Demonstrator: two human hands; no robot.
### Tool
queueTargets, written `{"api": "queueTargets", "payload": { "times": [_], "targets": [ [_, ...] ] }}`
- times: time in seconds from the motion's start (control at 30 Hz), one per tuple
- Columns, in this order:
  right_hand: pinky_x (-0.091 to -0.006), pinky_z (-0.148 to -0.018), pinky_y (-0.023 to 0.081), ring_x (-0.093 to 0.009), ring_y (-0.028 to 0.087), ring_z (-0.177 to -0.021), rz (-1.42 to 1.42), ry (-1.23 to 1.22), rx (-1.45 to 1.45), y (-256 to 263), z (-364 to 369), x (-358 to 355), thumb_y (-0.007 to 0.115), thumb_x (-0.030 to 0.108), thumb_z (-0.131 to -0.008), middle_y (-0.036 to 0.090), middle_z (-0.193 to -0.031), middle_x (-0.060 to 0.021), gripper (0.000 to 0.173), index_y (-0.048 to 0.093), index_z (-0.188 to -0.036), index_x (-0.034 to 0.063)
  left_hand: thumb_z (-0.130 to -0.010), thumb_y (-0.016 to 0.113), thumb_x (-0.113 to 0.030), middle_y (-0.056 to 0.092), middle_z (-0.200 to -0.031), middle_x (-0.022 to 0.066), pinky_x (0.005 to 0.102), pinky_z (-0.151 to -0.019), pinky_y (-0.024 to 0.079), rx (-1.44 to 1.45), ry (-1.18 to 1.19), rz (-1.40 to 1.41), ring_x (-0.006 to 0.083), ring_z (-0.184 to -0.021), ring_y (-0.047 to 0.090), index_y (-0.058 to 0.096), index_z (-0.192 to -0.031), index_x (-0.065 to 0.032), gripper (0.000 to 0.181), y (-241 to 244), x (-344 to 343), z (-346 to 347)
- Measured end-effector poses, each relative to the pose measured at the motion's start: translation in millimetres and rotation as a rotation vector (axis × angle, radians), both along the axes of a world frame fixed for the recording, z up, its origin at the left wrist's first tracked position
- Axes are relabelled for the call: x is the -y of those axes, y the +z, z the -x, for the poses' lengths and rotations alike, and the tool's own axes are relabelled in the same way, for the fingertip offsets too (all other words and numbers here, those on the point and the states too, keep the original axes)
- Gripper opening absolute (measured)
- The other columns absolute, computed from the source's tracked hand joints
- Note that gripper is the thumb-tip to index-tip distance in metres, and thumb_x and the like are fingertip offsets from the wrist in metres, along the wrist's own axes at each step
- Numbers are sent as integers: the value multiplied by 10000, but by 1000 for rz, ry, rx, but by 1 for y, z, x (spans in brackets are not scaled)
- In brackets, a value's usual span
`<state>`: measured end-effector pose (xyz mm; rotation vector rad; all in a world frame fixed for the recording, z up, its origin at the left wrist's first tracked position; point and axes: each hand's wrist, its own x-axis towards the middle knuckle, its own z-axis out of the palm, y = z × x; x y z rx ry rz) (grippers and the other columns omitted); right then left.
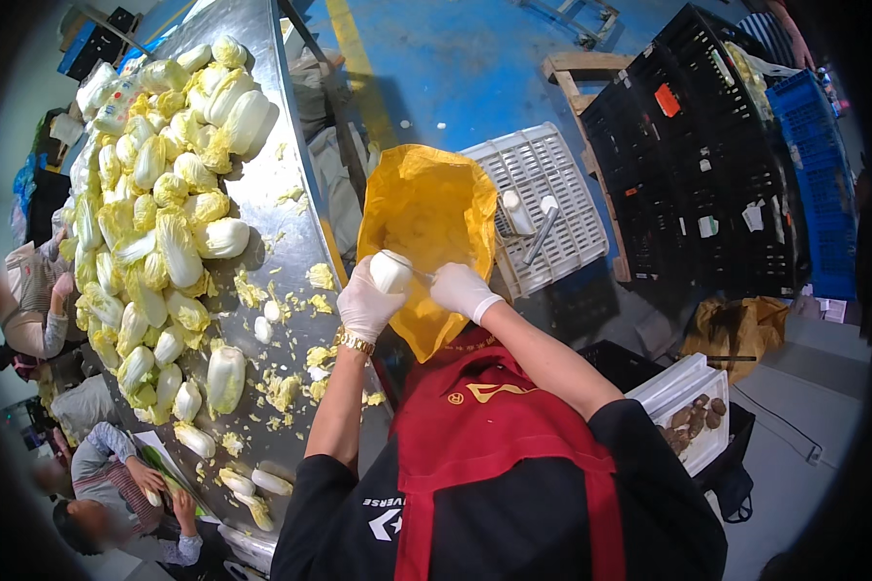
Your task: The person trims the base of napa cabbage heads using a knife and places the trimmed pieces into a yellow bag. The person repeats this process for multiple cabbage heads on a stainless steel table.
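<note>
My left hand (367, 303), in a whitish glove with a gold watch at the wrist, grips a pale vegetable (390, 273), probably a napa cabbage with its white base up. In my gloved right hand (462, 290) is a small knife (420, 274), its thin blade pointing at the vegetable; whether the blade touches it I cannot tell. Both hands are over the near part of an open yellow woven sack (429, 189). Left of them, a large heap of napa cabbages (149, 240) lies on a metal table (261, 196), with leaf scraps (283, 392) strewn near its edge.
A white slatted plastic crate (574, 240) beyond the sack bears a metal-coloured bar (541, 236) and white pieces. Stacked black crates (668, 167) and blue crates (814, 189) stand at right. A foam box (719, 428) holds brown tubers. Two people (116, 479) work across the table.
</note>
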<state>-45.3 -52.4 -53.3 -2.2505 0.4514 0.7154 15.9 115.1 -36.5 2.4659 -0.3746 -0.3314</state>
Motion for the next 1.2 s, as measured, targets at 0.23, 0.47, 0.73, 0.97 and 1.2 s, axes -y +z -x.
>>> {"api": "queueTargets", "payload": {
  "times": [0.23,0.47,0.73,0.97,1.2],
  "targets": [
    [-449,-813,485,-402,611,-931,-24,-7,52,-25,4,4,530,238,-817,638,-946,-260,291,680,-898,2,-558,826,-302,662,-975,132,346,-783,527,126,-208,144,259,-874,664,541,-1168,-74,711,17,23,30],
    [-393,-787,496,-387,636,-879,103,-257,-19,-44,15,49,538,314,-811,657,-915,-234,358,679,-958,19,-614,839,-266,635,-1051,89,286,-817,492,-294,16,409,168,-924,618,539,-1153,-32,659,-5,22,23],
    [-270,-549,471,-117,589,-631,-821,-411,120,39,9,27,787,343,-705,646,-840,-52,561,607,-1132,26,-942,514,-320,599,-1110,60,291,-878,448,-459,253,948,147,-999,560,521,-1224,-36,400,-11,28,37],
    [-236,-562,460,-94,566,-641,-718,-237,100,31,-14,30,797,303,-688,633,-822,-42,492,607,-1044,22,-871,648,-363,594,-1067,35,264,-828,462,-302,470,1199,113,-946,549,540,-1180,-34,464,-14,60,46],
    [-191,-359,271,-27,369,-408,-1097,-319,-145,-4,-11,55,687,223,-816,423,-548,73,203,563,-910,92,-804,707,-402,391,-1373,131,286,-1028,332,-154,546,1208,170,-1220,411,215,-1431,-7,889,-21,78,71]
  ]
}}
